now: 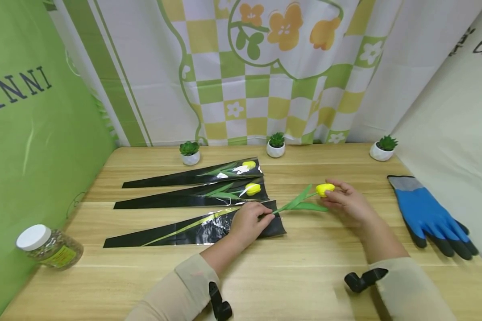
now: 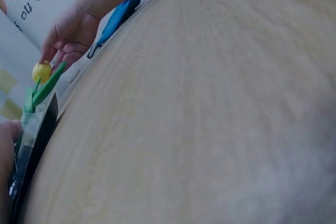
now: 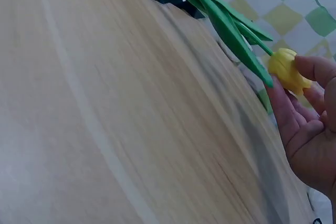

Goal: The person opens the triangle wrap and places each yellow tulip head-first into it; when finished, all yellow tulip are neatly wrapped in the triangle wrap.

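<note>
My right hand pinches an artificial yellow tulip by its bloom, thumb and fingers on either side of it. The right wrist view shows the same bloom in the fingers, with long green leaves trailing from its stem. Part of the stem lies inside a black, clear-fronted flower sleeve, while the leaves stay outside its mouth. At that mouth, my left hand pinches the sleeve's edge; the fingers partly hide the stem. In the left wrist view only a piece of the left hand shows beside the sleeve.
Two more sleeves, each with a yellow tulip, lie behind. Three small potted succulents line the table's back. A white-lidded jar stands at left, blue-and-black gloves at right.
</note>
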{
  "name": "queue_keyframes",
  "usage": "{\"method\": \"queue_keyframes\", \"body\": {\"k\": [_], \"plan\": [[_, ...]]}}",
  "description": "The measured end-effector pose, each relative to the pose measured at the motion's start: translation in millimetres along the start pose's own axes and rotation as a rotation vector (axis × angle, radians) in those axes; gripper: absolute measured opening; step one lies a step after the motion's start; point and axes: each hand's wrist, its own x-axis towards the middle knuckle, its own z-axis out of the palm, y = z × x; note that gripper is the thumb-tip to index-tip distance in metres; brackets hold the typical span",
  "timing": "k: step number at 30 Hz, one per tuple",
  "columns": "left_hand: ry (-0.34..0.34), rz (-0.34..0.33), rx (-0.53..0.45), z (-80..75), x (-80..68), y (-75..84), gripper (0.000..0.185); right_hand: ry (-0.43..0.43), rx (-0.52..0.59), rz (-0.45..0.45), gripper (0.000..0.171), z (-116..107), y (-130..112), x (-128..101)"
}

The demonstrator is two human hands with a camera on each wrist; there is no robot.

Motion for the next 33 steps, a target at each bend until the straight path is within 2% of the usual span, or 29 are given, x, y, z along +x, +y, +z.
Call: {"method": "queue_keyframes", "body": {"k": [3, 7, 10, 14, 20, 33], "plan": [[0.006, 0.005, -0.002, 0.1, 0.2, -0.2, 0.020, -0.025, -0.098, -0.008, 0.033, -5, -3, -1], [0.009, 0.009, -0.004, 0.6, 0.6, -1.2, 0.020, -0.042, -0.300, -0.002, 0.049, -6, -2, -1], [0.008, 0.009, -0.005, 1.6, 1.1, -2.1, 0.020, -0.049, -0.407, 0.014, 0.053, -4, 3, 0], [0.016, 0.018, -0.013, 2.4, 1.1, -2.4, 0.019, -0.041, -0.431, 0.041, 0.050, 1, 13, 3], [0.020, 0.031, -0.020, 1.3, 0.9, -1.3, 0.018, -0.055, -0.484, 0.047, 0.056, 16, 16, 6], [0.024, 0.034, -0.035, 2.7, 2.2, -2.4, 0.018, -0.097, -0.501, 0.052, 0.054, 38, 25, 12]]}}
